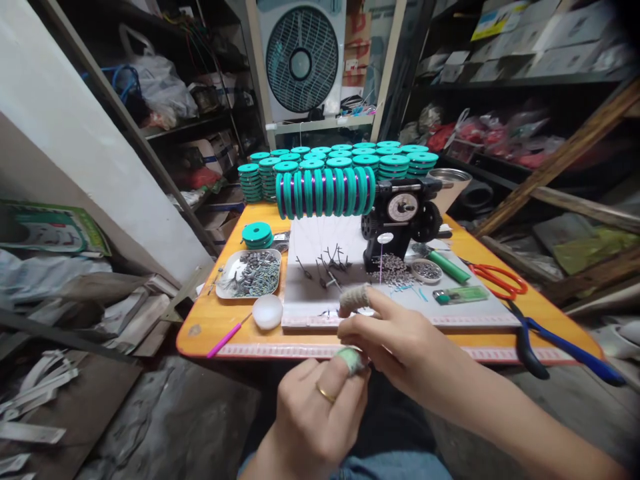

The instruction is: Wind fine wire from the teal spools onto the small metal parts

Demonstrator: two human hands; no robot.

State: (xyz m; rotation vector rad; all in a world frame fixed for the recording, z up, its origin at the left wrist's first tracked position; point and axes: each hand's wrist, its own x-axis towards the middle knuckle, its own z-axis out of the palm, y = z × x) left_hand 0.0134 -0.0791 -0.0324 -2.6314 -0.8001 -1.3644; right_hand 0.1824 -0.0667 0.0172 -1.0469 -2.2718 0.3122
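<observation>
My left hand (320, 413) is closed in front of the table's near edge, a gold ring and a pale green finger wrap on it. Just above, touching its fingertips, my right hand (395, 333) is pinched shut, with beige tape round the index finger. Whatever lies between the fingers is too small or hidden to name. Beyond the hands, a row of teal spools (325, 192) sits on the shaft of a black winding machine (400, 213) with a dial. Thin dark pieces (330, 260) lie or hang over the white board (320, 293) close to my right fingertips.
At left are a white tray (220, 291) of small metal parts, a white cup (267, 313) and a pink-handled tool (225, 340). Orange-handled scissors (505, 280), blue-handled pliers (575, 347) and a green tube (449, 267) lie at right. Stacked teal spools (340, 162) stand behind.
</observation>
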